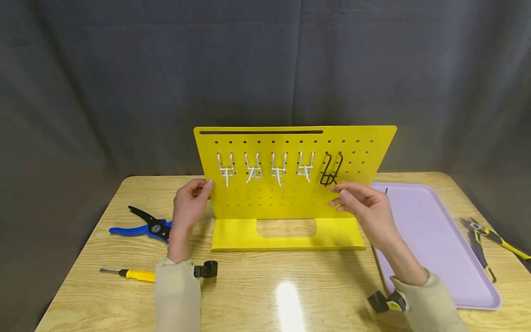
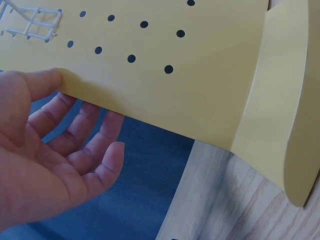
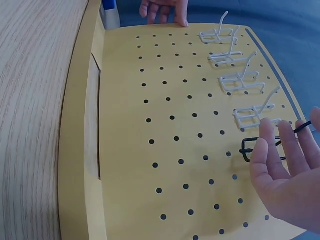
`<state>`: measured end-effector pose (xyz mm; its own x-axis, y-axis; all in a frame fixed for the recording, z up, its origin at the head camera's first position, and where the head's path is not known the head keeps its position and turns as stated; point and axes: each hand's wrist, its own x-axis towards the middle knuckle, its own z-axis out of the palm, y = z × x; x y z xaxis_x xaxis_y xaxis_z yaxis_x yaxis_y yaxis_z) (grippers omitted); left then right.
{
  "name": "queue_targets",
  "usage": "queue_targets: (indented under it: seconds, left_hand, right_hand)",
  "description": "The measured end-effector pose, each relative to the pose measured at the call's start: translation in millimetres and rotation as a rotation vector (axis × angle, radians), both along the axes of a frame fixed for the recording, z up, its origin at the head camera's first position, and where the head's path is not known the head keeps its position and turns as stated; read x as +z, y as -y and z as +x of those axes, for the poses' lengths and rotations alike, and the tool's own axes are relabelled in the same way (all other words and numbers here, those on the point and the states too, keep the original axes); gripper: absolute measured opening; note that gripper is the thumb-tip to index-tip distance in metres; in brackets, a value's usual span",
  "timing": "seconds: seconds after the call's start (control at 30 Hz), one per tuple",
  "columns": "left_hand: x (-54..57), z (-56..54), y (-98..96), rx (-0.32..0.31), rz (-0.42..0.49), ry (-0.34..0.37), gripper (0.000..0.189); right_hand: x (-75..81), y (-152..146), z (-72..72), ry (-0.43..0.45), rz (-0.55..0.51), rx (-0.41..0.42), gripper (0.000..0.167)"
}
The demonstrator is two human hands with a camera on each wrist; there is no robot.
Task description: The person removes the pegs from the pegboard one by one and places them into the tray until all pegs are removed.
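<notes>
Left hand [image 1: 191,200] pinches the yellow pegboard [image 1: 270,211]. Right hand [image 1: 367,207], fingers loosely spread, is at the black hook [image 1: 330,175]. Blue-handled pliers' [image 1: 146,229] badge [image 1: 156,228] is illegible.

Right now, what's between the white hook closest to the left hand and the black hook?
Three more white hooks, side by side on the yellow board. The head view and the right wrist view both show them.

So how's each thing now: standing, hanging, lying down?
Yellow pegboard: standing up
White hooks: hung in a row
Black hook: hung beside them
Left hand: holding the pegboard's edge
Right hand: at black hook, grip unclear
Blue-handled tool: lying, partly hidden
Screwdriver: lying, partly hidden
Pliers: lying, handles spread
Tray: lying flat
</notes>
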<state>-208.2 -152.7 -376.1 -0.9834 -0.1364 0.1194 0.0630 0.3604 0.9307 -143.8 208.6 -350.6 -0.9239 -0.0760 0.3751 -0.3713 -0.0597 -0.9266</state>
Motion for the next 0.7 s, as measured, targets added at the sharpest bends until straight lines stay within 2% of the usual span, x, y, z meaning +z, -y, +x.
queue_targets:
  seconds: [0.43,0.7]
  left_hand:
    - [0.4,-0.1,0.4,0.001,-0.006,0.013,0.037]
    - [0.7,-0.5,-0.6,0.003,-0.007,0.011,0.037]
  right_hand:
    - [9.4,-6.1,5.2,0.0,0.059,-0.052,0.018]
    - [7.4,-16.7,9.6,0.009,0.105,-0.073,0.018]
